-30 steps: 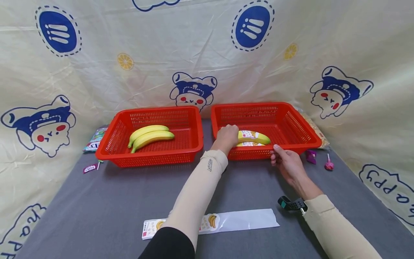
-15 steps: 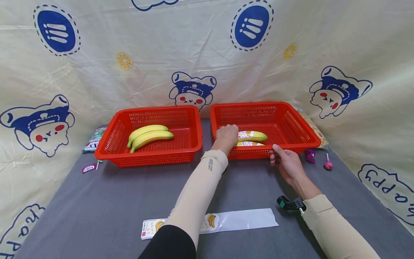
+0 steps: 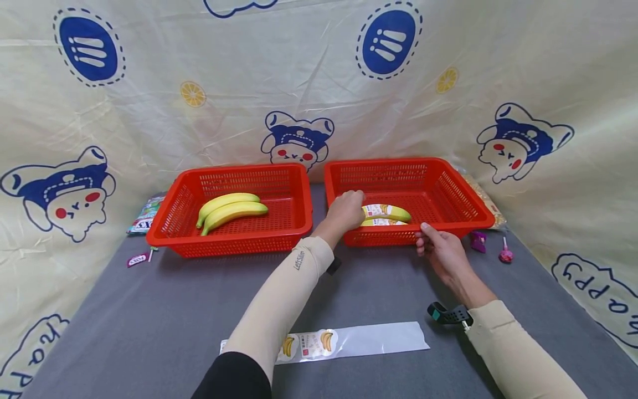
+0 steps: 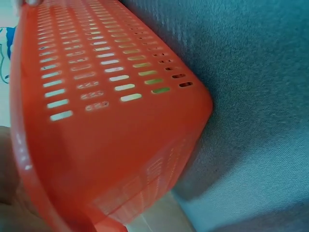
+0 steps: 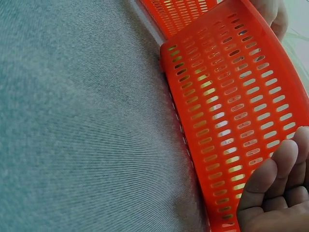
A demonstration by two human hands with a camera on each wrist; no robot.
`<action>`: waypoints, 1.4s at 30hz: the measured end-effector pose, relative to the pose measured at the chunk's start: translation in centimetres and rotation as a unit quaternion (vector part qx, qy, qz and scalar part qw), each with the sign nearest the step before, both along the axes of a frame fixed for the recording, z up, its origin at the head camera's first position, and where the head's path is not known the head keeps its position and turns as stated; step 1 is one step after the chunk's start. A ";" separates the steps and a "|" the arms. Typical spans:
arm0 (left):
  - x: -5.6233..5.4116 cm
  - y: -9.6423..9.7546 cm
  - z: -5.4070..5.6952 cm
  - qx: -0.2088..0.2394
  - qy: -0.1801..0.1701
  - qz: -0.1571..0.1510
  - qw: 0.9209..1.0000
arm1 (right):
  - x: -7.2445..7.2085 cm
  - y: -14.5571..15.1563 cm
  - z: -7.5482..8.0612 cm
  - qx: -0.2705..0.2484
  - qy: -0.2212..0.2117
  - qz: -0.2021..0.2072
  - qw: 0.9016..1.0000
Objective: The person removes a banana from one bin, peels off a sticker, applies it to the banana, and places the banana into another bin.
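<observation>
Looking down from the head camera, I see my left hand (image 3: 345, 209) reaching into the right red basket (image 3: 463, 206), its grip curled over the stem end of a wrapped banana (image 3: 387, 212) that lies on the basket floor, toward the near wall. A second wrapped banana (image 3: 384, 223) lies just beside it at 6 o'clock, touching it. My right hand (image 3: 441, 252) rests against the basket's near rim at about 5 o'clock of the fruit, fingers fairly straight and laid on the plastic wall, clamped on nothing. The left red basket (image 3: 169, 216) sits at 9 o'clock of the right one, near but apart, with two bare bananas (image 3: 230, 209) inside it. On the grey desk (image 3: 149, 310), at 6 o'clock and well apart from the baskets, lies an empty banana wrapper (image 3: 369, 339), partly under my left sleeve. A pink lollipop (image 3: 505, 252) lies at 3 o'clock of my right hand.
</observation>
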State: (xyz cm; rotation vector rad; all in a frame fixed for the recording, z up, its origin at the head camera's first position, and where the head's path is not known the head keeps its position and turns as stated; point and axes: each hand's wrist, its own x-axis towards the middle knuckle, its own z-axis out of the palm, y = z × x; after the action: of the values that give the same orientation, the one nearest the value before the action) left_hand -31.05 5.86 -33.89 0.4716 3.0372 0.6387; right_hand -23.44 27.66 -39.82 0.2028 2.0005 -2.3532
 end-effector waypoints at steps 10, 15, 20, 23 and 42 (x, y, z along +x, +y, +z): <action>2.1 -2.9 0.9 0.131 -0.021 -0.021 0.991 | 0.6 -0.7 0.7 -0.003 -0.017 0.029 0.999; 3.1 -4.6 1.5 0.178 -0.018 -0.032 0.983 | 1.6 -1.9 0.7 0.065 -0.023 0.034 0.997; 4.4 -7.0 1.9 0.221 -0.003 -0.034 0.975 | 2.6 -4.0 1.1 0.143 -0.007 0.041 0.989; 5.2 -8.7 2.1 0.242 0.009 -0.032 0.970 | 3.0 -5.5 1.6 0.186 0.019 0.045 0.981; 4.7 -20.9 2.0 0.215 0.052 0.089 0.971 | 3.0 -15.0 3.0 0.270 0.152 0.082 0.947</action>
State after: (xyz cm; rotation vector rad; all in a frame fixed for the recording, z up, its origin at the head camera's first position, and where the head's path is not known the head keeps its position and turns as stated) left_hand -26.31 -15.07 -31.89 0.2362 3.0533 1.3372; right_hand -20.47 12.68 -36.81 -0.3227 2.6498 -1.7734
